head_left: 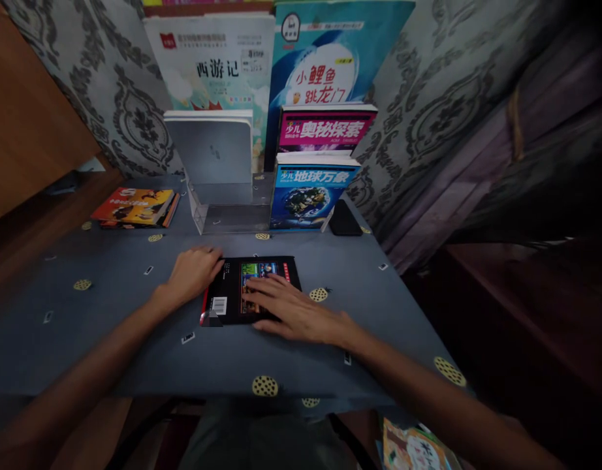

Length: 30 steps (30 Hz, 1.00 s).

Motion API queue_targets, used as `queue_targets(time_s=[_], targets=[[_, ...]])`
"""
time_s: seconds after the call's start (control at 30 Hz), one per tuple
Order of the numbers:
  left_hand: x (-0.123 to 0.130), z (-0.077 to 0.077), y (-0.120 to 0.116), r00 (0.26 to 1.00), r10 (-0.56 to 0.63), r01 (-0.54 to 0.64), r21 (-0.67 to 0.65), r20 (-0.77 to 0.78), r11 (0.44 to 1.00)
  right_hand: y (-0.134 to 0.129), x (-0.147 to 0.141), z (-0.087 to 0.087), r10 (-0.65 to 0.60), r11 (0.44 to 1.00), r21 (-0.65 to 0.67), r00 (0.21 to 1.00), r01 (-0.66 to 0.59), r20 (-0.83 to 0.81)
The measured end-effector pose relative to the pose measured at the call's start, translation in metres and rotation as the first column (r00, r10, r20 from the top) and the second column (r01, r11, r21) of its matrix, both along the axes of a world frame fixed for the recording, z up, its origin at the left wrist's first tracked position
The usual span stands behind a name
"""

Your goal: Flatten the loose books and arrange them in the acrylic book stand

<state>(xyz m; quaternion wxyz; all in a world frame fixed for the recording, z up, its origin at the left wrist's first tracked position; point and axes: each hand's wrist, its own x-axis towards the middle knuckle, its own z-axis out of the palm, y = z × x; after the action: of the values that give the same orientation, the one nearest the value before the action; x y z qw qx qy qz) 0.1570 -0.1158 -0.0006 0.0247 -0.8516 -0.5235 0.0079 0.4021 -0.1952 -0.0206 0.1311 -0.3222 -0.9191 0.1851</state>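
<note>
A black book [232, 281] with a red edge, a barcode and small coloured pictures lies flat on the blue-grey tablecloth. My right hand [294, 307] rests on its right part, palm down, with the fingers spread. At its upper left corner lies my left hand [196, 269], its fingers bent together and touching the book's edge; whether they grip it is hidden. Behind the book, a clear stand [235, 219] holds upright books, among them a blue one with a globe [308, 199], a magenta one [325, 130] and a plain grey one [215, 147].
A stack of orange books [134, 205] lies at the back left. A dark phone-like object [345, 219] sits right of the stand. Two tall books, a white one [213, 59] and a teal one [369, 39], stand at the back. Patterned curtain and wooden furniture border the table.
</note>
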Motion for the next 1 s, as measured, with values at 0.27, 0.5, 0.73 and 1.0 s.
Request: queue_targets(time_s=[0.27,0.5,0.73,1.0], targets=[[0.039,-0.025,-0.006,0.954,-0.298,0.292,0.132,0.028,0.947,0.038,-0.016,-0.021,-0.265,0.956,0.135,0.964,0.261,0.019],[0.032,-0.034,-0.004,0.937,-0.301,0.274,0.160,0.180,0.948,0.039,0.023,-0.036,-0.285,0.941,0.154,0.952,0.300,-0.114],[0.022,-0.037,0.001,0.924,-0.287,0.256,0.149,0.254,0.955,0.034,0.040,-0.036,-0.364,0.914,0.142,0.923,0.379,-0.121],[-0.003,-0.029,0.016,0.951,-0.213,0.195,0.102,0.226,0.976,0.035,0.041,-0.036,-0.368,0.916,0.122,0.921,0.383,-0.129]])
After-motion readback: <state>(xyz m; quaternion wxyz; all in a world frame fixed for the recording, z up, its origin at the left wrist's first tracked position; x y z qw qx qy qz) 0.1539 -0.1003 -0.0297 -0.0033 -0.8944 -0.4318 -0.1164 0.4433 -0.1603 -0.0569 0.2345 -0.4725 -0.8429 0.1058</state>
